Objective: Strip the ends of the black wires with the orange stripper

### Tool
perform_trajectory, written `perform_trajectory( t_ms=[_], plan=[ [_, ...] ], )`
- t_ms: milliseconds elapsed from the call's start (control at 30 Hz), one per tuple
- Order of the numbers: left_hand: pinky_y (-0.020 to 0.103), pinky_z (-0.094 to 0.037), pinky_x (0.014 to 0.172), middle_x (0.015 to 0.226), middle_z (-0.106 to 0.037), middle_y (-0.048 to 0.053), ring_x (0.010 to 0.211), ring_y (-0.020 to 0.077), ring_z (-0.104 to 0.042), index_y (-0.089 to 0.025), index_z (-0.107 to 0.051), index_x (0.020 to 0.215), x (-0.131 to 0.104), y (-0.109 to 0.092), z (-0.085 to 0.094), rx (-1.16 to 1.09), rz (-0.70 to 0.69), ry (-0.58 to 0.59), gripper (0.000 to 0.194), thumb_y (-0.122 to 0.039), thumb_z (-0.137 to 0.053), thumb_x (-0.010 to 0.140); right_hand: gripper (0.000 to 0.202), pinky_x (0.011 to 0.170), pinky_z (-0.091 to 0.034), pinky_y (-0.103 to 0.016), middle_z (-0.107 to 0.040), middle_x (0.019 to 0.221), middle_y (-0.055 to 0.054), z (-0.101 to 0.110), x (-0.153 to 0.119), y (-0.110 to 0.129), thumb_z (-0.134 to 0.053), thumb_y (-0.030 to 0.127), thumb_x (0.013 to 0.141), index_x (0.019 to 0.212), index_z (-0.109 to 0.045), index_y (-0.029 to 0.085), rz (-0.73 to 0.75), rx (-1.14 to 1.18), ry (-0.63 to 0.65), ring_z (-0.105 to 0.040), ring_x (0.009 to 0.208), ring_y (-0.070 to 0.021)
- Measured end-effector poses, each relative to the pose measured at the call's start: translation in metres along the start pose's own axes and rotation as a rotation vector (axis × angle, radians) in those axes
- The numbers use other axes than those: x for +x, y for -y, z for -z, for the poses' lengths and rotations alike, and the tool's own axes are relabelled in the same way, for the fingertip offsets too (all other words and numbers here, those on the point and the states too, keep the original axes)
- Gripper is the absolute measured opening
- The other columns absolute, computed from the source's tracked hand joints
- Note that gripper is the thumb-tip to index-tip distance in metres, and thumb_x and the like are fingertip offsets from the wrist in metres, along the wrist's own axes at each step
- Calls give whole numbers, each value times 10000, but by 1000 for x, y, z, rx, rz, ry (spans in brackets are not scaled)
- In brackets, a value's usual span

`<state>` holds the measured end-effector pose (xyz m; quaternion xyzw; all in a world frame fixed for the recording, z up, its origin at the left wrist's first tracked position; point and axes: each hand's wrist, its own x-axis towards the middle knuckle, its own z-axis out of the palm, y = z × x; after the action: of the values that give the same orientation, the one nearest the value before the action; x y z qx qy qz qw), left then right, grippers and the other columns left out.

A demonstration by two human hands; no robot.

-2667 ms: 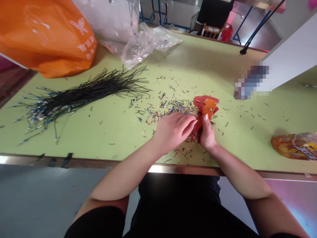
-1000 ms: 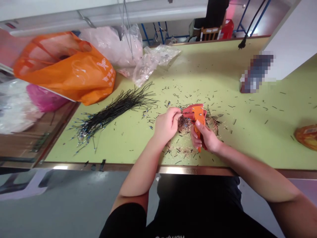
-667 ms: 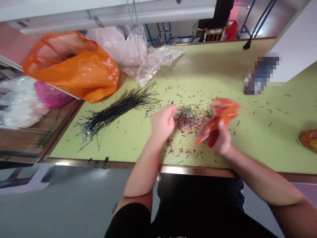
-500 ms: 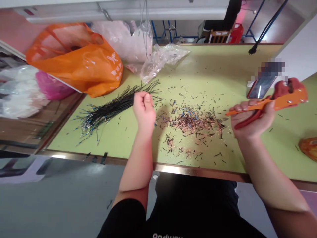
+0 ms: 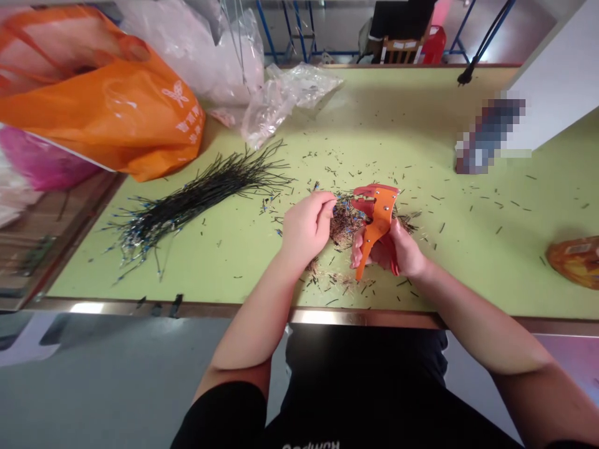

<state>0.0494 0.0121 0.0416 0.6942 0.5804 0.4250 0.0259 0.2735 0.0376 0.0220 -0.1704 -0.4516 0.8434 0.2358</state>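
Note:
My right hand (image 5: 405, 249) is wrapped round the handles of an orange and red wire stripper (image 5: 381, 215), whose jaws point left above the scraps. Left of the jaws, my left hand (image 5: 309, 227) is closed in a pinch with the thumb and fingertips together; whatever lies between them is too small to make out. Beneath both hands spreads a heap of short black wire offcuts (image 5: 344, 227) with blue bits and copper-coloured strands. To the left lies a long bundle of black wires (image 5: 196, 190), with blue tips at its near end.
An orange bag (image 5: 154, 118) stands at the back left, beside crumpled clear plastic bags (image 5: 285, 93). A blurred-out phone-like object (image 5: 489, 137) leans against a white panel (image 5: 556, 81). An orange packet (image 5: 578, 260) sits at the right. The table's metal edge (image 5: 322, 316) runs in front of me.
My right hand has brought the wire stripper left and turned it so its jaws face my left hand. My left hand has moved right, away from the wire bundle. The view has shifted slightly.

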Motion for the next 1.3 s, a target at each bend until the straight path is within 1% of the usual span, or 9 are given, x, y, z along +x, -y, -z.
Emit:
perform_trajectory(
  t_ms=[367, 467, 700, 833, 933, 1000, 1133, 1233, 1300],
  plan=[
    [318, -522, 748, 858, -751, 34, 799, 199, -706, -232, -687, 1021, 1, 4, -5, 49, -30, 42, 256, -311, -451, 1083, 744, 696, -626, -344, -707, 824, -66, 4, -2, 4, -592, 906, 854, 975, -686, 178, -11, 53, 81, -730, 774, -213],
    [318, -522, 744, 881, -765, 36, 803, 197, -713, -231, -683, 1016, 1, 4, -5, 52, -48, 33, 239, -295, -462, 1080, 698, 682, -621, -325, -693, 780, -46, 2, -2, 3, -609, 868, 880, 943, -700, 179, -17, 50, 42, -722, 733, -194],
    [315, -521, 741, 860, -759, 29, 788, 199, -709, -239, -686, 1025, -1, 6, -4, 62, -34, 53, 215, -268, -476, 1065, 660, 580, -586, -326, -600, 622, -2, -3, 2, 2, -561, 842, 929, 794, -663, 204, 32, 6, -43, -625, 549, -166],
    [316, -510, 721, 853, -764, 27, 776, 208, -710, -245, -688, 996, 0, 14, -7, 128, -25, 50, 210, -156, -498, 994, 669, 519, -523, -306, -555, 582, 15, -7, 2, -9, -565, 859, 912, 768, -626, 209, 74, -36, -100, -577, 501, -160],
    [322, -533, 756, 909, -783, 33, 813, 213, -728, -241, -686, 995, 2, 23, -8, 137, -38, 43, 303, -56, -464, 906, 682, 535, -520, -312, -584, 632, -2, -6, -2, -17, -547, 891, 894, 820, -629, 219, 114, -114, -163, -603, 552, -179],
    [320, -551, 782, 929, -788, 35, 832, 208, -734, -237, -685, 990, 4, 27, -8, 123, -49, 33, 332, -34, -449, 876, 680, 560, -536, -330, -626, 692, -27, -4, -5, -19, -530, 896, 898, 871, -642, 226, 162, -163, -191, -631, 608, -202],
    [308, -568, 768, 893, -777, 29, 805, 192, -726, -234, -683, 973, 5, 22, -9, 101, -67, 10, 315, -48, -444, 887, 647, 571, -554, -382, -654, 730, -58, -7, -5, -20, -534, 875, 904, 935, -676, 244, 255, -176, -191, -655, 681, -257],
    [324, -565, 765, 901, -771, 27, 810, 188, -719, -235, -683, 988, 4, 22, -9, 81, -96, 19, 314, -46, -442, 915, 695, 596, -581, -440, -668, 744, -79, -12, -10, -14, -556, 944, 808, 914, -704, 273, 234, -173, -242, -688, 755, -309],
    [339, -554, 772, 920, -764, 24, 828, 182, -712, -234, -677, 1005, 7, 34, -4, 77, -71, -5, 276, -75, -455, 967, 689, 596, -582, -457, -688, 774, -84, -12, -23, 2, -598, 971, 726, 897, -721, 315, 157, -206, -298, -711, 809, -334]
  ],
)
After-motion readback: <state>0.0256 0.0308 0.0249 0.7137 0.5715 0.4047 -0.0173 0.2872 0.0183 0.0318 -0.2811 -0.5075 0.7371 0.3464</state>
